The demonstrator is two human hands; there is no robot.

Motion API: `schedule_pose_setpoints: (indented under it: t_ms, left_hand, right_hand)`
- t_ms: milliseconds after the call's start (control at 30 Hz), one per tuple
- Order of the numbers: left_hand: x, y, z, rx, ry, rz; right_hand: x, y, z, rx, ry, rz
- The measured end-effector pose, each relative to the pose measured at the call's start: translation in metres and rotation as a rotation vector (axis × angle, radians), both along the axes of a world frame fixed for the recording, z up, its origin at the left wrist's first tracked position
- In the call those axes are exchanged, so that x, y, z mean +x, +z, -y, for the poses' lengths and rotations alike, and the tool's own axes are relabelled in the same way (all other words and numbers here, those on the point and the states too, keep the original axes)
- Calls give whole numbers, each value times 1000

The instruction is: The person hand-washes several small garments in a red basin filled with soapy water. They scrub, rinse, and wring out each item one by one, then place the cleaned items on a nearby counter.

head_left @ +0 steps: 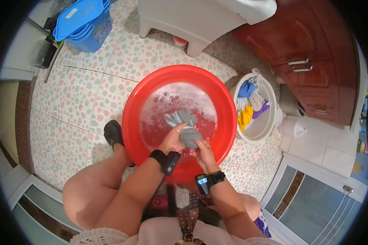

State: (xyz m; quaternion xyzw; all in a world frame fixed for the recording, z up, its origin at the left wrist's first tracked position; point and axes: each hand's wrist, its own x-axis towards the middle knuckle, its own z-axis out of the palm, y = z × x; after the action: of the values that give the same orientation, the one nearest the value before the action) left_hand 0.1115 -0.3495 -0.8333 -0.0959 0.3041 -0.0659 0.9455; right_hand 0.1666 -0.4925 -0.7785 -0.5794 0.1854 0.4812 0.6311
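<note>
A wet grey striped cloth (189, 136) is bunched between both my hands, above the soapy water (151, 118) in a large red basin (131, 118). My left hand (173, 139) is closed around its left side, with the thumb along the top. On the lower right, my right hand (204, 153) pinches the bundle's edge between thumb and fingers. The far end of the cloth spreads out just over the suds; whether it touches the water I cannot tell. The cloth's exact kind does not show. Dark bands with small devices sit on both my wrists.
Right of the basin stands a white tub (270, 124) with blue, grey, yellow and purple cloths. A blue lidded bin (88, 30) is at the far left. Beyond the basin are a white pedestal (184, 20) and red-brown cabinets (298, 53). The floor is tiled (79, 94).
</note>
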Motion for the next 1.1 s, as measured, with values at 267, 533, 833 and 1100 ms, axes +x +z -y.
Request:
schedule_pose_setpoints:
  t_ms: [267,533,833,1100]
  left_hand:
    - [-1,-21,3,388,21,-357]
    - [14,18,17,810,182,-466]
    - [17,23,16,1487,-24,-232]
    - [14,26,11,1511,-273,54]
  right_hand:
    - [-24,25,-21,-390,807,1416]
    - [-12,-10,-42,-525,769,1082]
    - [-5,-20,-24,-88,496,710]
    - [-10,11,-9,95,446,259]
